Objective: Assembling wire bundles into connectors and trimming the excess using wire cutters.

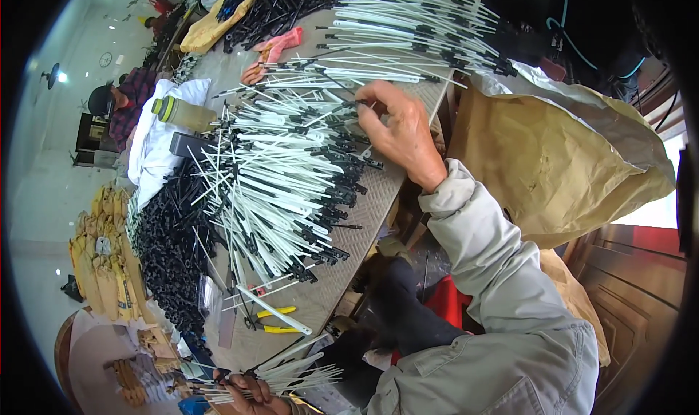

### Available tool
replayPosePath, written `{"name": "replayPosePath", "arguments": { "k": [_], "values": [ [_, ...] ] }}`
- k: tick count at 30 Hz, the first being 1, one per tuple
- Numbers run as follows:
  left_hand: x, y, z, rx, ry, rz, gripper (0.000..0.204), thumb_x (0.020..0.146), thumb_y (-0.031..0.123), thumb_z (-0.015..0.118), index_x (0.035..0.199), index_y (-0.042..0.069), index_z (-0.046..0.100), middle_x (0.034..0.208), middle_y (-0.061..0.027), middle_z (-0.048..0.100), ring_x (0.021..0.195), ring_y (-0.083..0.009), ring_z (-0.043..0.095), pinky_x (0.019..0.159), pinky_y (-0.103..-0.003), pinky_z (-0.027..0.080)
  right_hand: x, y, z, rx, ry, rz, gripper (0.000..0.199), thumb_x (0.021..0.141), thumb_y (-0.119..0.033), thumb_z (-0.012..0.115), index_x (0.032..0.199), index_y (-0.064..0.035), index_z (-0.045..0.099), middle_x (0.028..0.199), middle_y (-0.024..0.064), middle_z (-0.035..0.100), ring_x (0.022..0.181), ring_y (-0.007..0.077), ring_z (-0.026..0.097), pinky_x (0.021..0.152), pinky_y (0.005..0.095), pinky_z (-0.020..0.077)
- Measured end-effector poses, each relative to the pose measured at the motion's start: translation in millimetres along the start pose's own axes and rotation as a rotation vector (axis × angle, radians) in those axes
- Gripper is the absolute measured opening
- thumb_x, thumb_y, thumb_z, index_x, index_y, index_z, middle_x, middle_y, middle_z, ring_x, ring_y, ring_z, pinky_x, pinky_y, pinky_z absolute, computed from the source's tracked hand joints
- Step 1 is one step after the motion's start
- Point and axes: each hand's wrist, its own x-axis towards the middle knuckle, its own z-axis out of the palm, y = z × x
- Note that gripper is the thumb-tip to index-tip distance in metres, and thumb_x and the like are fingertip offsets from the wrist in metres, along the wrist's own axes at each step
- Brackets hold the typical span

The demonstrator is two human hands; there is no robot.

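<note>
My right hand (399, 127) is over the far right side of a big heap of white plastic strips with black end pieces (280, 175). Its thumb and forefinger are pinched on a thin black piece, partly hidden by the fingers. At the lower left, my left hand (251, 394) is closed round a fanned bundle of the same white strips (298, 373). Between the hands, pliers with yellow handles (280, 320) lie by the table's near edge. One long white strip (273, 308) lies across them.
More strips (415, 29) are stacked at the far end. Black plastic parts (171, 255) are piled along the left. A pink glove (277, 45), a bottle (183, 114) and white cloth (167, 135) stand or lie beyond. A large brown paper bag (546, 160) is at the right; another person (131, 105) sits far left.
</note>
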Motion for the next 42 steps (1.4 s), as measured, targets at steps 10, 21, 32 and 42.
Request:
{"name": "replayPosePath", "arguments": {
  "k": [10, 21, 32, 42],
  "values": [
    [0.8, 1.8, 7.6, -0.018, -0.033, 0.0, 0.026, 0.094, 0.024, 0.045, 0.086, 0.001, 0.054, 0.076, -0.0055, 0.057, 0.043, -0.007, 0.029, 0.038, -0.021, 0.024, -27.0, -3.2, -29.4, 0.193, 0.122, 0.189, 0.013, 0.079, -0.003, 0.06, 0.091, 0.0021, 0.059, 0.075, 0.0014, 0.06, 0.065, 0.0063, 0.056, 0.059, 0.0196, 0.044],
    [4.5, -4.0, 7.0, -0.008, -0.008, 0.024, 0.027, 0.095, 0.025, 0.043, 0.091, 0.001, 0.054, 0.075, -0.0049, 0.057, 0.042, -0.0072, 0.027, 0.037, -0.021, 0.024, -32.6, -9.5, -36.5, 0.426, 0.097, 0.36, 0.02, 0.083, -0.004, 0.058, 0.102, 0.0038, 0.058, 0.083, 0.0042, 0.063, 0.068, 0.008, 0.059, 0.063, 0.0185, 0.0452],
    [4.4, -2.6, 0.2, 0.015, -0.015, 0.038, 0.028, 0.095, 0.026, 0.041, 0.087, 0.001, 0.051, 0.071, -0.0048, 0.052, 0.043, -0.0078, 0.028, 0.036, -0.02, 0.025, -27.3, -9.5, -35.5, 0.437, 0.124, 0.394, 0.016, 0.085, -0.014, 0.059, 0.093, -0.0001, 0.061, 0.078, 0.0032, 0.061, 0.062, 0.0067, 0.055, 0.058, 0.0177, 0.0406],
    [-6.3, 2.0, -35.2, 0.008, 0.061, 0.034, 0.032, 0.096, 0.027, 0.038, 0.076, 0.005, 0.048, 0.069, -0.0038, 0.049, 0.043, -0.0081, 0.029, 0.036, -0.02, 0.025, -29.0, -17.1, -35.3, 0.212, -0.028, 0.268, 0.023, 0.086, -0.014, 0.059, 0.102, 0.0015, 0.059, 0.086, 0.0022, 0.062, 0.074, 0.0072, 0.056, 0.063, 0.0183, 0.042]
  ]
}}
